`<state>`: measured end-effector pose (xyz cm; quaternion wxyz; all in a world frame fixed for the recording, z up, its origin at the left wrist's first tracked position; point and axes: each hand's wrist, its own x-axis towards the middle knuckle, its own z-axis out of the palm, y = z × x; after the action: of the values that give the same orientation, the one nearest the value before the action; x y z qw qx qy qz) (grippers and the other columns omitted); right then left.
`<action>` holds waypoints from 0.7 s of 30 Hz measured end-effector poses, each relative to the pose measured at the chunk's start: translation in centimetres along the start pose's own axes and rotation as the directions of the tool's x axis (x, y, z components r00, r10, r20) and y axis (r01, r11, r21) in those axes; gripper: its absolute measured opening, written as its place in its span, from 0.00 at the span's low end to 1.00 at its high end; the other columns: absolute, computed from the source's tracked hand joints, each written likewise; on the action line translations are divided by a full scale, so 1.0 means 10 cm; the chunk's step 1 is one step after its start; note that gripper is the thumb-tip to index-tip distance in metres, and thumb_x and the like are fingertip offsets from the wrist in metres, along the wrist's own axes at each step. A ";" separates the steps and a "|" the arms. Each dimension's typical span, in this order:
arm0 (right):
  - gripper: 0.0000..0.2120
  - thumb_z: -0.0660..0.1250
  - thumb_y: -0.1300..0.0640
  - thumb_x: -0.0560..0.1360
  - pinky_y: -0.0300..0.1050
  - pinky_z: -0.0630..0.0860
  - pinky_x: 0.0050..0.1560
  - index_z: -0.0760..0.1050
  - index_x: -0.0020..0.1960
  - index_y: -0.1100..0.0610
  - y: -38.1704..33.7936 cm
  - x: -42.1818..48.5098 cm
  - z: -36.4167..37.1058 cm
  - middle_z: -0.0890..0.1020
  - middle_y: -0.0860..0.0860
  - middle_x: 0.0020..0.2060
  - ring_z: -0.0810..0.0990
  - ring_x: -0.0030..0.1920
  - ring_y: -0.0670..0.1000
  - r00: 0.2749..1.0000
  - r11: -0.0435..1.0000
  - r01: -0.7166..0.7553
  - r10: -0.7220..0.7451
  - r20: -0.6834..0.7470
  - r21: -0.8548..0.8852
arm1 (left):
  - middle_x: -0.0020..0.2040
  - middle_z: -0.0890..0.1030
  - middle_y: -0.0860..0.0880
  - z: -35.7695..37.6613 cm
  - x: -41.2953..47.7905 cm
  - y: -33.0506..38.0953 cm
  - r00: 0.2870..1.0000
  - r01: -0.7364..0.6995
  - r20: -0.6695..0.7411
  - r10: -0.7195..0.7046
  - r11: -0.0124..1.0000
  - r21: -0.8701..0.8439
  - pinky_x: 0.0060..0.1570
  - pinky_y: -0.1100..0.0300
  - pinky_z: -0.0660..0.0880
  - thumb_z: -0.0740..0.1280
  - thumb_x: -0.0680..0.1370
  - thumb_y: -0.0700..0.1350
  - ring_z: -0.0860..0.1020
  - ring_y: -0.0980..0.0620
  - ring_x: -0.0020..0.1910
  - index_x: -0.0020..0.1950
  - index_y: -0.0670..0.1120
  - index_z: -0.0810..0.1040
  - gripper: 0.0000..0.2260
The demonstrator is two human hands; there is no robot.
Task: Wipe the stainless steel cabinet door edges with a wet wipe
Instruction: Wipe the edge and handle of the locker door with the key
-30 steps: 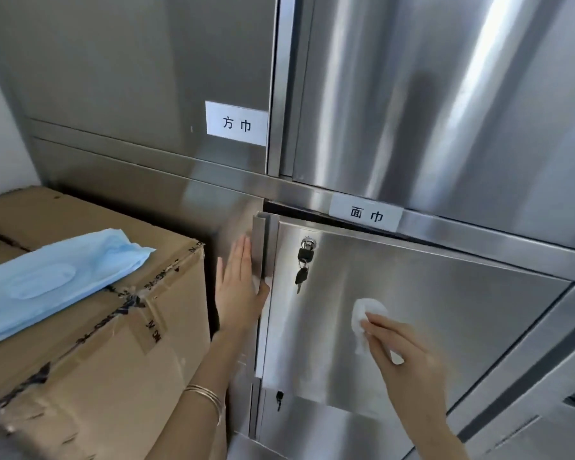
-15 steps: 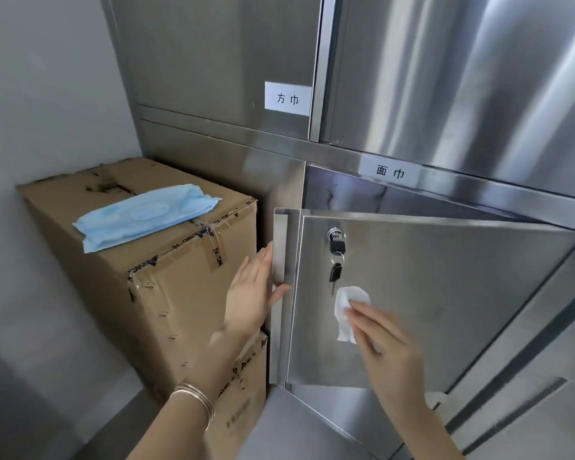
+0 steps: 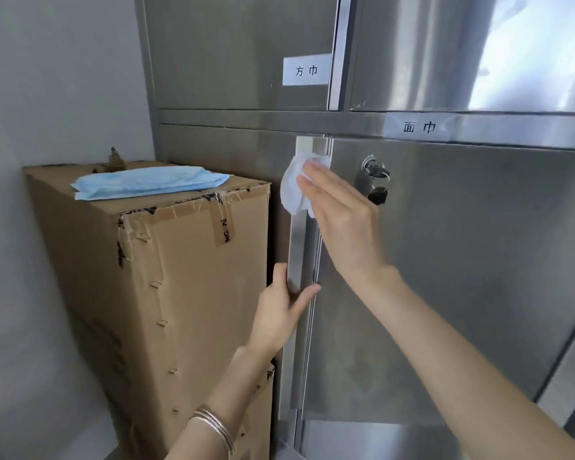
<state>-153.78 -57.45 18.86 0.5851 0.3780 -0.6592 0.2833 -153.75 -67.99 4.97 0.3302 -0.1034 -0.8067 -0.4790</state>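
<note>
The stainless steel cabinet door (image 3: 462, 277) fills the lower right, and its vertical left edge (image 3: 296, 247) faces me. My right hand (image 3: 342, 220) presses a crumpled white wet wipe (image 3: 291, 190) with straight fingers against the top of that edge, just under the upper frame. Lower down, my left hand (image 3: 279, 317) grips the same edge, thumb on the front and fingers behind it. Silver bangles sit on my left wrist.
A padlock with keys (image 3: 372, 180) hangs on the door right of the wipe. A tall cardboard box (image 3: 186, 277) stands close against the cabinet's left side, with a blue wipe pack (image 3: 146, 182) on top. White labels (image 3: 306, 70) mark the upper doors. A grey wall (image 3: 47, 94) lies left.
The door has swung from ajar to nearly closed. My right hand carried the wipe from the door face up-left onto the top of the edge. My left hand slid lower on the edge.
</note>
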 end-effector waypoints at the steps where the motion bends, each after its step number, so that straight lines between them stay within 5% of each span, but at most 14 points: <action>1: 0.11 0.67 0.72 0.71 0.44 0.77 0.56 0.81 0.52 0.67 0.06 -0.03 0.05 0.82 0.60 0.53 0.81 0.54 0.58 0.999 0.998 0.052 -0.053 -0.002 -0.046 | 0.26 0.68 0.58 0.05 0.01 -0.06 0.999 -0.018 -0.049 0.017 1.000 -0.022 0.28 0.68 0.62 0.66 0.73 0.60 0.67 0.59 0.27 0.42 0.56 0.60 0.16; 4: 0.15 0.70 0.76 0.67 0.49 0.79 0.52 0.81 0.52 0.67 0.23 -0.31 0.15 0.82 0.60 0.54 0.81 0.55 0.59 0.970 0.961 0.243 -0.243 0.018 -0.133 | 0.29 0.72 0.66 0.15 0.06 -0.16 0.977 -0.134 -0.172 0.124 0.990 -0.046 0.28 0.71 0.63 0.68 0.72 0.60 0.69 0.63 0.27 0.39 0.56 0.60 0.17; 8: 0.18 0.70 0.79 0.64 0.50 0.80 0.51 0.81 0.51 0.67 0.30 -0.64 0.16 0.81 0.61 0.54 0.81 0.54 0.59 0.905 0.883 0.421 -0.422 0.044 -0.208 | 0.28 0.73 0.64 0.23 0.05 -0.24 0.928 -0.261 -0.289 0.233 0.963 -0.061 0.28 0.69 0.64 0.72 0.73 0.54 0.68 0.61 0.26 0.39 0.56 0.62 0.18; 12: 0.17 0.62 0.76 0.69 0.48 0.76 0.57 0.80 0.54 0.66 0.17 -0.22 0.04 0.78 0.60 0.59 0.78 0.59 0.60 0.944 0.931 0.326 -0.328 0.015 -0.161 | 0.28 0.74 0.63 0.22 -0.02 -0.20 0.906 -0.317 -0.318 0.280 0.946 -0.072 0.28 0.69 0.65 0.73 0.73 0.53 0.70 0.61 0.26 0.38 0.55 0.64 0.16; 15: 0.18 0.59 0.76 0.72 0.45 0.73 0.60 0.79 0.56 0.64 0.06 -0.14 -0.01 0.77 0.57 0.62 0.76 0.62 0.55 0.964 0.951 0.258 -0.264 -0.014 -0.167 | 0.30 0.76 0.54 0.19 -0.08 -0.15 0.887 -0.349 -0.338 0.314 0.936 -0.047 0.30 0.65 0.68 0.72 0.72 0.56 0.69 0.57 0.27 0.40 0.50 0.68 0.16; 18: 0.17 0.65 0.79 0.66 0.50 0.79 0.51 0.81 0.52 0.66 -0.02 -0.54 -0.03 0.80 0.60 0.56 0.80 0.56 0.59 0.937 0.932 0.324 -0.340 -0.078 -0.163 | 0.37 0.80 0.42 0.17 -0.16 -0.07 0.880 -0.338 -0.354 0.316 0.941 0.000 0.37 0.57 0.72 0.71 0.72 0.57 0.76 0.47 0.34 0.43 0.44 0.70 0.18; 21: 0.16 0.65 0.77 0.66 0.52 0.80 0.48 0.81 0.50 0.65 -0.07 -0.55 -0.16 0.81 0.59 0.55 0.82 0.51 0.62 0.933 0.915 0.350 -0.360 -0.015 -0.199 | 0.38 0.80 0.41 0.16 -0.27 0.02 0.880 -0.327 -0.365 0.305 0.945 0.003 0.41 0.53 0.73 0.71 0.73 0.58 0.77 0.43 0.38 0.44 0.43 0.70 0.19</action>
<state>-152.11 -55.60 13.63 0.6774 0.4253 -0.5887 0.1170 -152.32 -66.20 2.89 0.5429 -0.1535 -0.6904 -0.4528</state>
